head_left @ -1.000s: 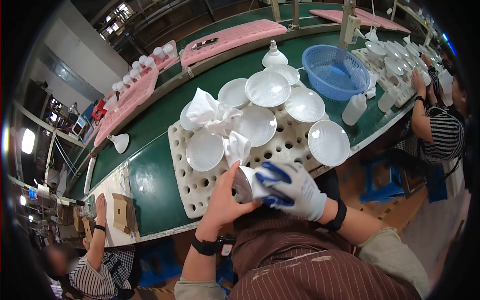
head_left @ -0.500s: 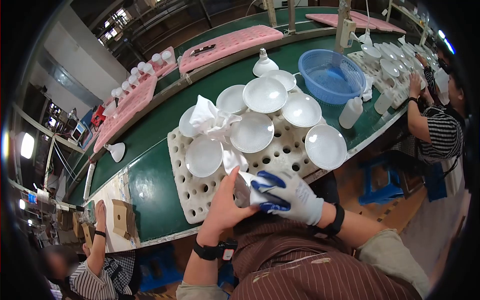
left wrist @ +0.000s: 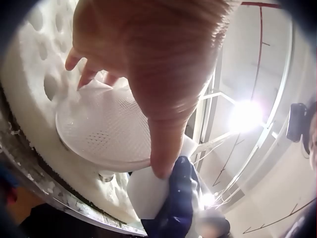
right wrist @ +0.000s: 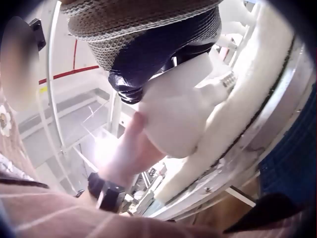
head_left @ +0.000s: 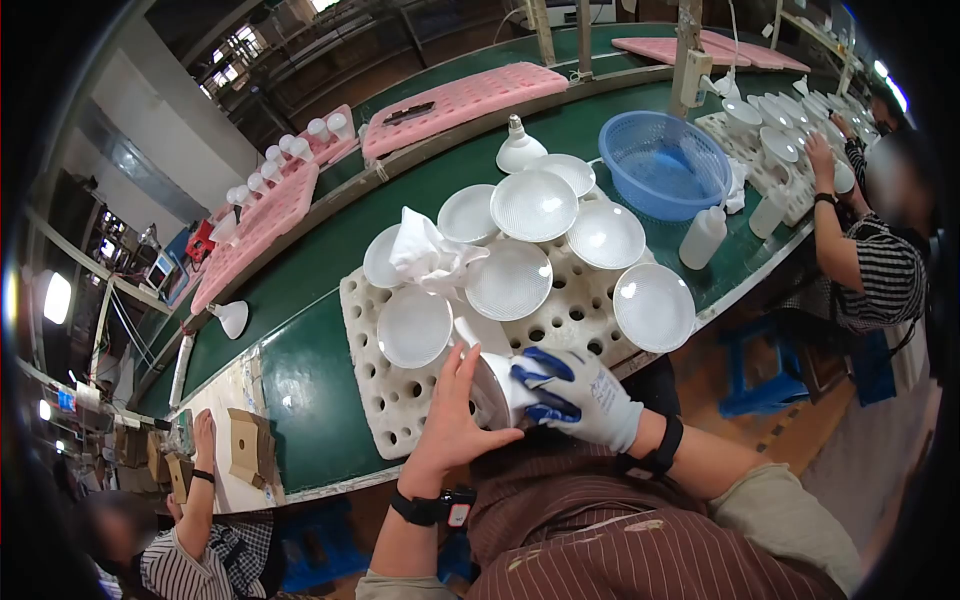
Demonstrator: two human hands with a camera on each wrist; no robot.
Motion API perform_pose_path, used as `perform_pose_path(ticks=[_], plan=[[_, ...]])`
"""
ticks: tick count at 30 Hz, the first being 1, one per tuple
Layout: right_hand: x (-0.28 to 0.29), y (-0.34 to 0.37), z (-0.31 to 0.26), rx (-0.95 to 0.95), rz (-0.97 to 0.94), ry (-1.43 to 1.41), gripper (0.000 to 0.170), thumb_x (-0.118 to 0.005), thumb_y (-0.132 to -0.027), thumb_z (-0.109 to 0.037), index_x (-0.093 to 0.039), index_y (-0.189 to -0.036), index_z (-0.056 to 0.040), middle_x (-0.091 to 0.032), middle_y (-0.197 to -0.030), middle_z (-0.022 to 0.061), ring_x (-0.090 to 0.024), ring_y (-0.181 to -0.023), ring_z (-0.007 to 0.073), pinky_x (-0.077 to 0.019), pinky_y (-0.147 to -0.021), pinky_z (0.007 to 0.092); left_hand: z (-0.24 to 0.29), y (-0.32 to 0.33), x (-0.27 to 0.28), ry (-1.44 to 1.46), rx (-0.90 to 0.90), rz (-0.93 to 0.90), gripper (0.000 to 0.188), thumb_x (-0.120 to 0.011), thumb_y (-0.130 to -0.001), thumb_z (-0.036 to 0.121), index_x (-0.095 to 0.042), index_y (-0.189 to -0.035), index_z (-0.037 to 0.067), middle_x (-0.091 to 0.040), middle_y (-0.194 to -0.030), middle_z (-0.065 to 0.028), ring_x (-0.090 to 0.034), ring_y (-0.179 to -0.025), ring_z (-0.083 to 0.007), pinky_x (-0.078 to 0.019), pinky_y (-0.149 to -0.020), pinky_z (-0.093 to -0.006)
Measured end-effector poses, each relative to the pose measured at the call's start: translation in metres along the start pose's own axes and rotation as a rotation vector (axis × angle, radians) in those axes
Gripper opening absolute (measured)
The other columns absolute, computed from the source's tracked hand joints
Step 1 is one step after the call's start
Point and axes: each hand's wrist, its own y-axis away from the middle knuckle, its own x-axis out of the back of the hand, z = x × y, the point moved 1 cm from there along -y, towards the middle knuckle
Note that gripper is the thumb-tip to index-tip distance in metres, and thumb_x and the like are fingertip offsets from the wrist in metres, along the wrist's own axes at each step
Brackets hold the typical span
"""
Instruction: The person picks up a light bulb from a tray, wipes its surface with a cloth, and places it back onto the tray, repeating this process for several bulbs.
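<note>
A white reflector lamp (right wrist: 173,124) is held over the front edge of the foam tray (head_left: 395,390). My bare left hand (head_left: 452,415) grips it by the rim, thumb on one side and fingers on the other. Its dimpled lens (left wrist: 106,131) shows in the left wrist view, and its screw base (right wrist: 229,82) points away from the left palm. My right hand (head_left: 590,398), in a grey glove with blue coating, curls over the lamp's white body. Those gloved fingers (left wrist: 181,191) press a flat white cloth (right wrist: 190,72) against it.
Several lamps (head_left: 508,280) sit lens up in the tray, with a crumpled white cloth (head_left: 430,250) among them. Right of it stand a blue basket (head_left: 665,165) and a squeeze bottle (head_left: 703,238). Other people work at both ends of the green bench (head_left: 310,370).
The head view has shifted a little. Both hands keep hold of the same lamp, the gloved hand shifting slightly on its body and the left fingers spreading a little along the rim.
</note>
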Motion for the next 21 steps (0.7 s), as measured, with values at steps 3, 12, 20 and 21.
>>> perform_pose_path(ticks=[3, 12, 20, 21], plan=[[0.004, 0.006, 0.026, -0.105, -0.081, 0.161, 0.053, -0.066, -0.084, -0.033, -0.054, -0.133, -0.0153, -0.052, -0.13, 0.0179, -0.052, -0.115, 0.0367, -0.0408, -0.098, 0.0466, -0.001, -0.002, 0.004, -0.137, -0.091, 0.009, 0.115, -0.09, -0.055, 0.034, -0.028, -0.147, 0.003, -0.038, -0.144, -0.024, -0.038, -0.134, -0.0382, -0.0348, -0.11, -0.0432], [0.002, 0.003, -0.004, 0.02, -0.022, 0.059, 0.058, -0.069, -0.081, -0.037, -0.054, -0.134, -0.0197, -0.05, -0.134, 0.0161, -0.049, -0.119, 0.0353, -0.0387, -0.099, 0.0472, 0.006, -0.01, 0.01, 0.048, 0.208, -0.18, 0.115, -0.088, -0.058, 0.037, -0.026, -0.148, 0.002, -0.034, -0.147, -0.0241, -0.037, -0.136, -0.0367, -0.0341, -0.111, -0.0412], [0.025, -0.002, -0.005, -0.07, 0.073, 0.034, 0.053, -0.068, -0.083, -0.034, -0.055, -0.131, -0.0173, -0.051, -0.131, 0.0162, -0.052, -0.116, 0.0365, -0.0415, -0.098, 0.0463, -0.009, -0.022, 0.017, 0.087, -0.01, -0.241, 0.119, -0.09, -0.055, 0.021, -0.021, -0.151, 0.007, -0.031, -0.149, -0.021, -0.037, -0.136, -0.0349, -0.033, -0.112, -0.04], [0.026, -0.002, -0.011, -0.009, 0.059, 0.049, 0.056, -0.069, -0.082, -0.036, -0.055, -0.133, -0.0184, -0.051, -0.134, 0.0153, -0.052, -0.116, 0.0358, -0.0411, -0.098, 0.0469, -0.006, -0.026, 0.021, 0.087, -0.01, -0.241, 0.119, -0.09, -0.055, 0.021, -0.021, -0.151, 0.007, -0.031, -0.149, -0.021, -0.037, -0.136, -0.0349, -0.033, -0.112, -0.04]])
